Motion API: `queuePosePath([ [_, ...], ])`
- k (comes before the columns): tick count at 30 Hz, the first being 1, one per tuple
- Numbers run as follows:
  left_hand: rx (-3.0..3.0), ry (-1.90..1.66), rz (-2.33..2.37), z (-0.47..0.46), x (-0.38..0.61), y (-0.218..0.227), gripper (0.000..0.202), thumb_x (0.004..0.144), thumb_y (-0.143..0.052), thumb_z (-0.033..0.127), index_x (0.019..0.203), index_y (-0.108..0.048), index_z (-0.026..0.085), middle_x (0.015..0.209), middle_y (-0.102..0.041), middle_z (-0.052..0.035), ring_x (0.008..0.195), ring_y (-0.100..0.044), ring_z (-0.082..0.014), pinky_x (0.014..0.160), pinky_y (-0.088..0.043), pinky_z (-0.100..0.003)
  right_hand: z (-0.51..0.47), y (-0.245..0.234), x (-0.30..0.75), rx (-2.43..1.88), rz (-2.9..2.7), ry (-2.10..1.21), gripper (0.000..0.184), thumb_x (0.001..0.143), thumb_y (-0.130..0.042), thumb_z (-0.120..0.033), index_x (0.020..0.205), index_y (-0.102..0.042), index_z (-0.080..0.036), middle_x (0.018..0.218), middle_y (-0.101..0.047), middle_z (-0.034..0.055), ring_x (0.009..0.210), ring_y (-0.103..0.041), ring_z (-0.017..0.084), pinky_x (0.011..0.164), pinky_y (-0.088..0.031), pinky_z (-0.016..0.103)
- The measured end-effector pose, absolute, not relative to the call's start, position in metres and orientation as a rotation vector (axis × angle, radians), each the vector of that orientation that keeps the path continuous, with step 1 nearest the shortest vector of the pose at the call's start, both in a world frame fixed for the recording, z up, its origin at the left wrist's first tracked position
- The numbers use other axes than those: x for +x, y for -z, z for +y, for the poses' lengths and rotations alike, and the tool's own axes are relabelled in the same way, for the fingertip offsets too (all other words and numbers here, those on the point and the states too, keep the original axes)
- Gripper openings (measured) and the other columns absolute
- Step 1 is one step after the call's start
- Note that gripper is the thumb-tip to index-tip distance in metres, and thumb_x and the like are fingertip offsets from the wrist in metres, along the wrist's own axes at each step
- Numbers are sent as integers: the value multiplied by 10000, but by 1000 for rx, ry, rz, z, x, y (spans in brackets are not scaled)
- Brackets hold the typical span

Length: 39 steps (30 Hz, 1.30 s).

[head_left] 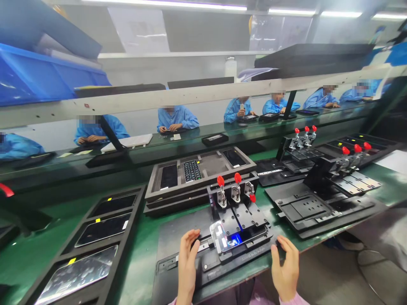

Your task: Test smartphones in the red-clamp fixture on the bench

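Bracketing the black clamping fixture from both sides, the left hand and right hand rest at its near corners; the left fingers curl against its edge, though whether they have firm hold of it I cannot tell; the right fingers are loosely bent and part-open, apparently holding nothing; between the hands, a clear acrylic block lies on the fixture, glowing blue at one end, seemingly centred there to be pressed or aligned; the red-handled toggle clamps stand behind it, apparently swung back to leave the plate free; a foam tray of phones sits just beyond, and a black tray of phone screens lies on the left, both within easy reach across the green bench mat.
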<state>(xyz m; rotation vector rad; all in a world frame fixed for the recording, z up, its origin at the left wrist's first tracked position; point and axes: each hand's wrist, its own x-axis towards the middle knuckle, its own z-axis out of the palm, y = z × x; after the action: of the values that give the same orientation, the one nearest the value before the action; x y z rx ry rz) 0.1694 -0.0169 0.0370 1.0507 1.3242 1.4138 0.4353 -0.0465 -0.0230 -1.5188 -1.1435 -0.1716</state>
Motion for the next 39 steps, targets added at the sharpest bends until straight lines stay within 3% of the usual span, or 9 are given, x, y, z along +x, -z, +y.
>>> queuePosePath([
  [4, 1033, -1394, 1326, -20, 163, -35, 335, 810, -543, 377, 1100, -460, 231, 1101, -611, -67, 1101, -528, -213, 980, -370, -387, -49, 48, 433, -1427, -1339, 409, 209, 838, -500, -235, 1012, -581, -153, 1057, -556, 130, 1002, -536, 250, 877, -420, 447],
  [9, 1099, -1328, 1330, -24, 170, -42, 372, 774, -585, 392, 1087, -485, 218, 1036, -635, -73, 1026, -568, -219, 918, -417, -365, -47, 59, 438, -1411, -1390, 465, 204, 835, -460, -187, 982, -599, -162, 1043, -568, 115, 1028, -526, 264, 882, -401, 460],
  [30, 1456, -1145, 1428, -31, 177, -60, 237, 828, -506, 382, 967, -562, 199, 1025, -618, -79, 975, -568, -233, 908, -419, -403, -48, 61, 440, -1405, -1435, 472, 240, 817, -469, -170, 1017, -595, -209, 1008, -589, 80, 1037, -528, 259, 881, -407, 432],
  [39, 1486, -1128, 1435, -31, 176, -58, 238, 835, -501, 383, 977, -562, 203, 1029, -615, -71, 973, -563, -225, 911, -417, -396, -46, 64, 441, -1393, -1418, 481, 219, 813, -473, -180, 976, -619, -174, 997, -597, 99, 1036, -528, 261, 877, -409, 439],
])
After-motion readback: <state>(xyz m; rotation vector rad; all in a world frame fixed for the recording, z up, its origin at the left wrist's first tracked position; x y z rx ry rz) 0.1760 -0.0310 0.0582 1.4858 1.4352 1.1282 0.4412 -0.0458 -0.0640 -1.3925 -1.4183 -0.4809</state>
